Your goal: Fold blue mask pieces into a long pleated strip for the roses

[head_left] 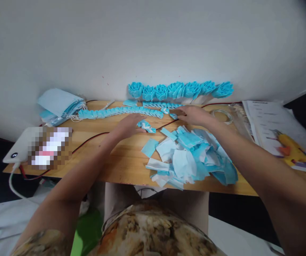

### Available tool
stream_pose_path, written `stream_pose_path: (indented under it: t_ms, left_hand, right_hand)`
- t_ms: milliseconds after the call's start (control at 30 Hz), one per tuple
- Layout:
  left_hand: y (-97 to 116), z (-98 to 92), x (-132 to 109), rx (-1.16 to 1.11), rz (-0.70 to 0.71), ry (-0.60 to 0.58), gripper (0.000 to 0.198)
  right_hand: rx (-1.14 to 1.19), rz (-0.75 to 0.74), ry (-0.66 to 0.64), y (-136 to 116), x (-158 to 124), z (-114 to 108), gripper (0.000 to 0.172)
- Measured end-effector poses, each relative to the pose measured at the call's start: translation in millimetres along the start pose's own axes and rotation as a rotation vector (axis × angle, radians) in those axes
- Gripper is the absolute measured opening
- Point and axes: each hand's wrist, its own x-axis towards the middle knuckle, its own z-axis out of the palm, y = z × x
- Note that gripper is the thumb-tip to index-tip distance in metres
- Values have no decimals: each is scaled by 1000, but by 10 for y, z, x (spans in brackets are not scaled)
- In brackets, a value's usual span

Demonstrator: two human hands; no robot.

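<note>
Resting flat, L hand (pixel 128 127), fingers spread by folded piece (pixel 146 126); R hand (pixel 193 115), fingers loose on blue scrap (pixel 173 116), no grip.

Wooden table (pixel 121 160) — blue scraps (pixel 190 156), folded strip (pixel 115 112), masks (pixel 59 105).

Home craft nook – wooden table (pixel 121 160) w/ cut mask scraps (pixel 190 156), glue gun (pixel 291 149).

Roses (pixel 176 90): seven
Hands: two, left hand (pixel 128 126), right hand (pixel 192 115)
Mask stack (pixel 59 105): one
Scrap pile (pixel 190 156): one
Glue gun (pixel 291 147): one
Power bank (pixel 19 145): one
</note>
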Motion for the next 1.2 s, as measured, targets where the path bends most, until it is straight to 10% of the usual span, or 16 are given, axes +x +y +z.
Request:
stream_pose_path:
  t_ms: [267,500,633,1200]
  left_hand:
    - [12,28,139,31,12,-39,42]
    - [18,145,183,23,-9,64,56]
    - [84,159,177,-33,-50,118,61]
    - [109,139,202,37,23,130,24]
  right_hand:
    - [-143,125,-65,-179,47,3,43]
    - [-33,-316,-72,-860,-18,149,47]
    - [-123,-282,-48,-1074,111,407,50]
    - [696,164,131,-570,244,254,45]
